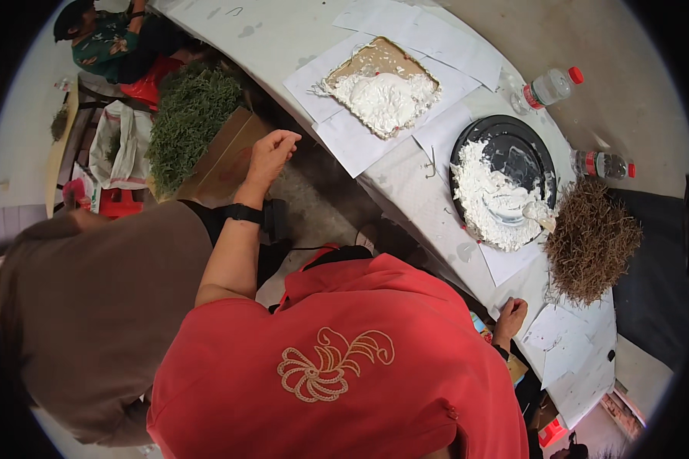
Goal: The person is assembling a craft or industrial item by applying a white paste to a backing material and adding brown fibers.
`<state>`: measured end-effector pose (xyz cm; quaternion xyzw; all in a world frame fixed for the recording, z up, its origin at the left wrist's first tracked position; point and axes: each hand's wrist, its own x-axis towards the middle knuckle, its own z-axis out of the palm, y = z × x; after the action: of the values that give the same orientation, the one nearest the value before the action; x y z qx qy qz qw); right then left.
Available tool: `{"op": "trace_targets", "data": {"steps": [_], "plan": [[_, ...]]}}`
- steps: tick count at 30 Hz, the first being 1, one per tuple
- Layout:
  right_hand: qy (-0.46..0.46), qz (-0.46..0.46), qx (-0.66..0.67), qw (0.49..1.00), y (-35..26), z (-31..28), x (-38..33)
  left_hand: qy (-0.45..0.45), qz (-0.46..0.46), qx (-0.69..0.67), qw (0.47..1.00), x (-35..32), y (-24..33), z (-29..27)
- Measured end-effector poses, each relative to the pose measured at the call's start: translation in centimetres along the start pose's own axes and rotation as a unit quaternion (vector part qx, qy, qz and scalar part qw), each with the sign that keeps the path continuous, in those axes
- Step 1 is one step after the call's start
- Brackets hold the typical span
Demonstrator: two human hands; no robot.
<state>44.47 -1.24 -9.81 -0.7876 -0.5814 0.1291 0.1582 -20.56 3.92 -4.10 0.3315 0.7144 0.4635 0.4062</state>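
My left hand (272, 154) is raised over the floor gap left of the table, its fingertips pinched together. Whatever they hold, if anything, is too small to make out. At the table's near right edge, my right hand (511, 320) rests with its fingers curled in, and nothing shows in it. Ahead of it lies a round black tray (540, 141), partly covered with a lumpy white paste (497, 203). A bundle of dry brown twigs (593, 241) sits to the tray's right. Farther off, a rectangular cardboard tray (375, 57) also carries white paste.
The white-covered table (272, 61) holds paper sheets (459, 57), a bent metal hook (432, 162) and two red-capped bottles (551, 86) (601, 164). To the left are a person in brown (107, 306), a heap of green plants (195, 115), a white sack (122, 141) and a seated person (107, 46).
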Motion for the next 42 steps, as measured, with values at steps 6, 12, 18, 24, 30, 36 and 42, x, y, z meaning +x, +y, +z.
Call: {"op": "trace_targets", "data": {"steps": [6,12,18,24,30,36,42], "plan": [[-0.024,0.039,0.001,0.999,-0.6,0.0,-0.5,0.029,0.003,0.002,1.0,-0.7,0.3,-0.1],[0.007,-0.024,0.051,0.998,0.2,0.1,-0.5,0.029,-0.018,0.008,0.999,-2.0,0.6,0.9],[0.004,-0.035,0.06,0.998,0.2,-0.2,-0.9,0.055,-0.038,0.046,0.997,-5.1,1.0,0.9],[-0.021,-0.006,0.124,0.992,1.1,-0.5,-1.1,0.062,-0.043,0.05,0.996,-7.0,2.9,1.8],[-0.028,0.013,0.12,0.992,0.7,-0.1,-0.5,0.045,-0.01,0.047,0.998,-3.6,1.7,0.7],[0.001,0.023,0.08,0.996,1.3,0.8,-1.0,0.046,0.019,0.046,0.998,0.5,1.4,0.8],[0.0,0.041,0.038,0.998,0.7,0.8,-0.5,0.034,0.016,0.061,0.997,2.2,1.0,-0.3]]}}
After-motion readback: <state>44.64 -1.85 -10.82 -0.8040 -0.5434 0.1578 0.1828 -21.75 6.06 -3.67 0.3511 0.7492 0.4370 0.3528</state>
